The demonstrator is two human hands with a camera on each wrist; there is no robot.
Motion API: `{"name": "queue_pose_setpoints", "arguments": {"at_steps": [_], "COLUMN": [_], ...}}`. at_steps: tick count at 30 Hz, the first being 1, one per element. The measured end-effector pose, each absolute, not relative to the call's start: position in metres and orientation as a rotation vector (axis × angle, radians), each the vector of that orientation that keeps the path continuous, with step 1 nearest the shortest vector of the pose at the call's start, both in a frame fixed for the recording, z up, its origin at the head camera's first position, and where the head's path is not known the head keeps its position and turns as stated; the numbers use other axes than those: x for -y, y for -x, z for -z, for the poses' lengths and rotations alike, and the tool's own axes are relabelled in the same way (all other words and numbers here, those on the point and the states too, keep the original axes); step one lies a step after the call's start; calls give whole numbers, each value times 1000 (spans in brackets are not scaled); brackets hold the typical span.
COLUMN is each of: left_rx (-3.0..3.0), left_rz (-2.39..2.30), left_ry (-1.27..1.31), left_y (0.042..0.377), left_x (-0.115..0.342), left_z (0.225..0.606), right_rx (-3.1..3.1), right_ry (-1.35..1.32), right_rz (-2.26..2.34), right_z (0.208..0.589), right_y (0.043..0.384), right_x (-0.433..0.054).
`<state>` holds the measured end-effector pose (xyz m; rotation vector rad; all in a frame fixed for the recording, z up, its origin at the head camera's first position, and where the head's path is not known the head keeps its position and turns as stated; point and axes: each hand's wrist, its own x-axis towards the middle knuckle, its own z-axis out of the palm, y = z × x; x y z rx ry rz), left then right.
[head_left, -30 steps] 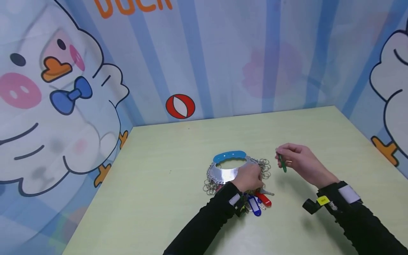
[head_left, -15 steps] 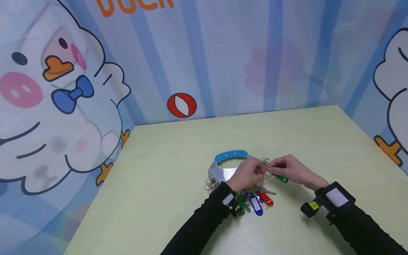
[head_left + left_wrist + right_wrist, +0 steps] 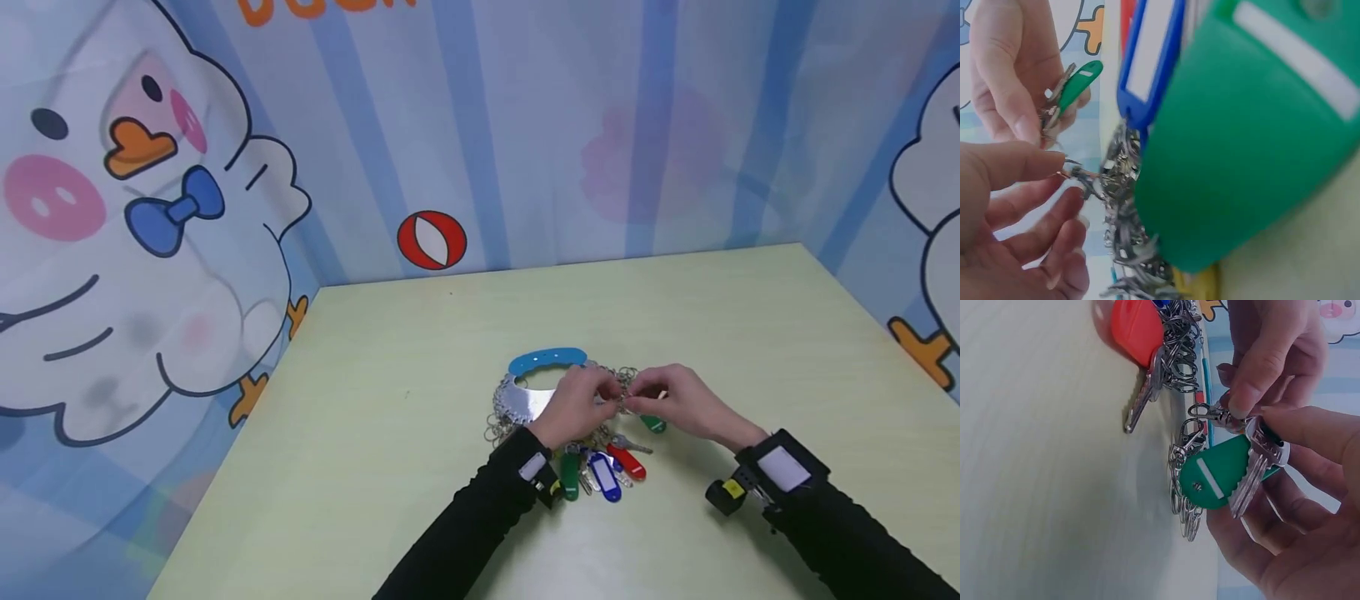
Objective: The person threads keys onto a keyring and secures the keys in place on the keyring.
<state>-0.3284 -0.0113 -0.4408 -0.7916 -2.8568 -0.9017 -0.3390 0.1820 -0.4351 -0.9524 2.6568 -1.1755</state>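
Observation:
My left hand [image 3: 576, 407] is at the right side of a large metal key ring [image 3: 528, 404] with a blue handle [image 3: 547, 360], lying on the table. Its thumb and finger pinch a small metal clasp [image 3: 1222, 417] linked to the rings there. Close against it, my right hand [image 3: 684, 402] pinches a silver key [image 3: 1249, 481] joined to a green key tag [image 3: 1213, 475]. In the left wrist view, the fingertips of both hands nearly meet over the clasp, and the key's own small ring is mostly hidden between them.
Other keys with tags hang toward me from the key ring: a blue tag [image 3: 604, 477], a red tag [image 3: 626, 462] and another green tag [image 3: 570, 475]. Loose wire rings [image 3: 498, 429] fringe its left side. A printed duck backdrop [image 3: 540, 125] stands behind the table [image 3: 360, 433].
My right hand has moved left and down with the key and green tag, meeting my left hand. The left hand has shifted up from the hanging tags and now pinches the clasp.

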Motion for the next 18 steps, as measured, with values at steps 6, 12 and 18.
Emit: {"name": "queue_pose_setpoints", "arguments": {"at_steps": [6,12,18], "left_rx": [2795,2767,2735], "left_rz": [944,1005,1007], "left_ry": [806,798,792], "left_y": [332,332,329], "left_x": [15,15,14], "left_z": [446,444,442], "right_rx": [-2594,-2539,-2493], "right_ry": [916,890,855], "right_rz": [1183,1207,1252], "right_z": [434,433,434], "right_y": [338,339,337], "right_x": [-184,-183,-183]}}
